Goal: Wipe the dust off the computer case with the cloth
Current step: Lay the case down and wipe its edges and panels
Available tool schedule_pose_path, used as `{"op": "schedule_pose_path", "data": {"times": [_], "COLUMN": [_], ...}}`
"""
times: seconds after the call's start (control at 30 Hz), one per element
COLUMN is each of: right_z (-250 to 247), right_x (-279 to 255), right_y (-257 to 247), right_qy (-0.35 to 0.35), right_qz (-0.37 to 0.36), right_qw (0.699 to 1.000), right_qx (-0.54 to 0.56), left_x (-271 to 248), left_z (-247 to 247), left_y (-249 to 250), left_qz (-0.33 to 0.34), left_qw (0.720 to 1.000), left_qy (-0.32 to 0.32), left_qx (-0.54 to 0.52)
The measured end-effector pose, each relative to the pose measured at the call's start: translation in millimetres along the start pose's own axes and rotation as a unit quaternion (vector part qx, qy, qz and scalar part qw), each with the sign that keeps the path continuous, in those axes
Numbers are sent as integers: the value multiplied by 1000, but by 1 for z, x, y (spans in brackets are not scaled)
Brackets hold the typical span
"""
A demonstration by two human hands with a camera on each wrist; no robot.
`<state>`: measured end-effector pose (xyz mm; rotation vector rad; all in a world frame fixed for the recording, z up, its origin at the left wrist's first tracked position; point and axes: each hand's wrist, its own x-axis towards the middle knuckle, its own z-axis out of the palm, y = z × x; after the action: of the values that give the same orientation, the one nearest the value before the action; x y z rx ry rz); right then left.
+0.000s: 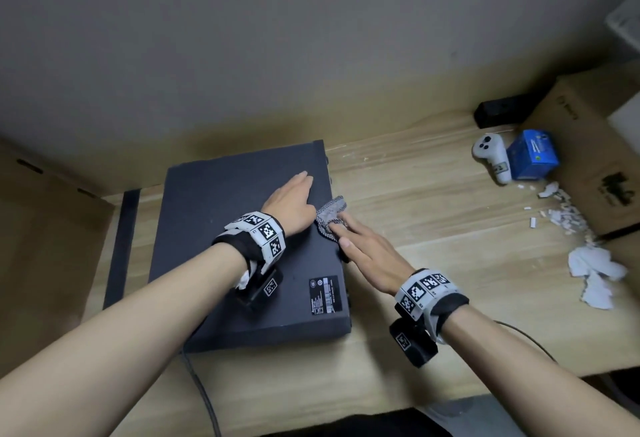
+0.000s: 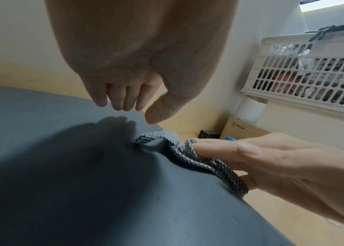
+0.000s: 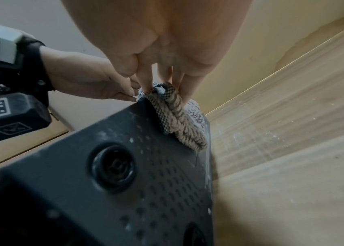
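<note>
A black computer case [image 1: 214, 228] lies flat on the wooden desk [image 1: 433, 246]. My left hand [image 1: 294, 194] rests flat on its top near the far right edge, fingers straight and holding nothing. A grey checked cloth [image 1: 329, 215] is bunched over the case's right edge. My right hand [image 1: 363, 246] holds it there, fingers stretched over it. In the left wrist view the cloth [image 2: 198, 159] runs between the right hand's [image 2: 272, 158] fingers and thumb. The right wrist view shows the cloth [image 3: 179, 119] pressed on the dusty, perforated side panel [image 3: 145, 191].
To the right on the desk lie a white controller [image 1: 491, 156], a blue box [image 1: 533, 154], a black device [image 1: 498, 111], torn paper scraps [image 1: 588, 263] and a cardboard box [image 1: 588, 145]. A cable [image 1: 201, 384] runs off the front edge. A black strip [image 1: 121, 246] lies left of the case.
</note>
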<state>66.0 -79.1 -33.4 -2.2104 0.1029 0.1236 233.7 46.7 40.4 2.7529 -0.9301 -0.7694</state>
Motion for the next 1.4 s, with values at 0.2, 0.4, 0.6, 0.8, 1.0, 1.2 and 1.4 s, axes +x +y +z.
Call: {"op": "schedule_pose_path", "data": {"times": [0.2, 0.4, 0.6, 0.8, 1.0, 1.2, 1.4], "right_z": [13, 18, -2, -29, -34, -41, -25], "right_x": [-27, -22, 29, 92, 149, 176, 166], "right_y": [-6, -18, -16, -10, 11, 28, 42], "right_qy": [-16, -59, -52, -13, 12, -15, 0], "right_qz": [16, 60, 118, 107, 105, 139, 185], "right_qw": [999, 982, 906, 843, 798, 836, 871], "right_qx": [41, 171, 403, 528, 594, 531, 455], "left_x": [-7, 3, 32, 67, 107, 122, 121], "left_z": [11, 7, -7, -27, -35, -50, -46], "left_y": [8, 10, 17, 22, 20, 12, 14], "left_qz": [18, 23, 30, 28, 13, 31, 29], "left_qw": [1000, 1000, 999, 999, 992, 985, 987], "left_qy": [8, 4, 1, 31, -82, -126, -109], "left_qx": [0, 7, 10, -8, 97, 115, 111]}}
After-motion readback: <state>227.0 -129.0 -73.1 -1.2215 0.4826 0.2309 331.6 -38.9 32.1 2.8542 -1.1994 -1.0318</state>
